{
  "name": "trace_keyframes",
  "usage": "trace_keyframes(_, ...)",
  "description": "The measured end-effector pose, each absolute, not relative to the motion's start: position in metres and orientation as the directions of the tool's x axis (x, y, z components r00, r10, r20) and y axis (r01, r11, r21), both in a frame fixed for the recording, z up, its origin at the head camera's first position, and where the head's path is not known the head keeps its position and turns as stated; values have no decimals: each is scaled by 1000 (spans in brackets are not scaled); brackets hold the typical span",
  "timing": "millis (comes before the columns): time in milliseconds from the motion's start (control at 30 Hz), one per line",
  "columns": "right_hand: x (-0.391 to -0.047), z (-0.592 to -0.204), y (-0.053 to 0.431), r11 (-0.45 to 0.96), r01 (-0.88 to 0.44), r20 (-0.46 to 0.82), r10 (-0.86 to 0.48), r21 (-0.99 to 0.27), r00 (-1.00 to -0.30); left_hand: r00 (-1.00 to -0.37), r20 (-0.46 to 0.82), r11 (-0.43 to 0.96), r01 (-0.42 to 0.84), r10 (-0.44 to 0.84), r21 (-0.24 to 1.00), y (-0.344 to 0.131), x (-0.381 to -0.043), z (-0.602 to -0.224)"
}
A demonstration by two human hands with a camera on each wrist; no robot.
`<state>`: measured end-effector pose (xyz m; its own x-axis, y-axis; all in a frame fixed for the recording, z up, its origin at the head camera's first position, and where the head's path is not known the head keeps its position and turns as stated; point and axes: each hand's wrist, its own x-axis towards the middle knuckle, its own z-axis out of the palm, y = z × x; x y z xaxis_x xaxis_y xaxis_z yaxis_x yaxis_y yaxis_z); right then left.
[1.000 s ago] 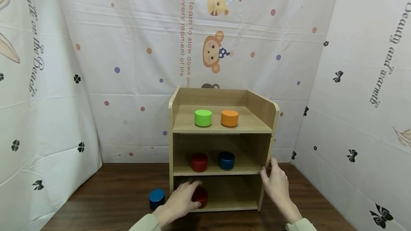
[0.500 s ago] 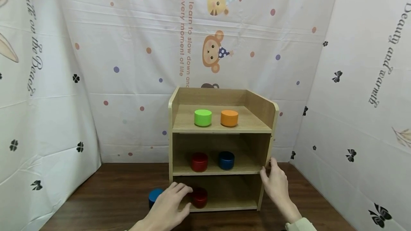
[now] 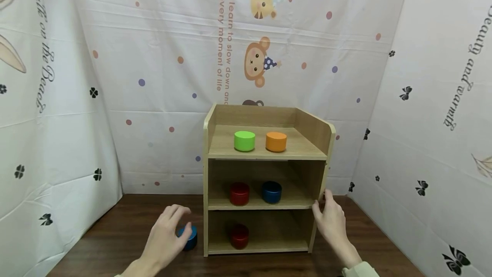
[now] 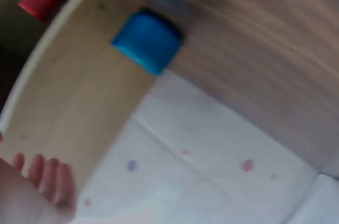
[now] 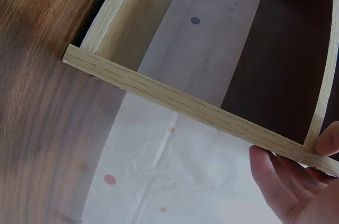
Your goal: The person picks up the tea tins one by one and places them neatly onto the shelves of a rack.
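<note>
My left hand hovers left of the wooden shelf unit, fingers bent and spread, holding nothing. Just past its thumb a blue cylindrical block stands on the table beside the unit, partly hidden by the thumb. The left wrist view shows that blue block apart from the fingers. My right hand grips the unit's right side panel; in the right wrist view the thumb lies inside the edge and the fingers outside. On the bottom shelf sits a dark red block.
A green block and an orange block stand on the top shelf. The middle shelf bears a red block and a dark blue block. Dark wooden table below, printed white cloth behind and at both sides.
My left hand has drawn away from the red block on the bottom shelf and moved left to the blue block outside the unit. The right hand keeps its hold on the side panel.
</note>
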<state>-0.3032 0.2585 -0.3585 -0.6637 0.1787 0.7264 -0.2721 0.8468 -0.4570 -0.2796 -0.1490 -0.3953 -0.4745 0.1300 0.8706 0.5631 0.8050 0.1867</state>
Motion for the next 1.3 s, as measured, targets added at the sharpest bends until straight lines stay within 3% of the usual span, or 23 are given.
trace_keyframes(200,-303,-359,259,848,-273,732,181,-454,-657,-842,535,826,345,64,445,-166,-294,-408)
trace_keyframes(333,-304,-359,259,848,-268,729,184,-456,-659,-937,334,817,273,105,509,-176,-306,-418)
trace_keyframes(467,-304,-359,259,847,-268,730,188,-460,-657,-955,261,815,262,141,517,-180,-315,-428)
trace_keyframes(700,-304,-359,259,849,-272,738,186,-453,-649,-955,242,806,279,174,523,-177,-321,-435)
trace_keyframes(1300,-306,-360,259,844,-261,720,194,-469,-667,-975,161,847,215,155,487,-166,-331,-439)
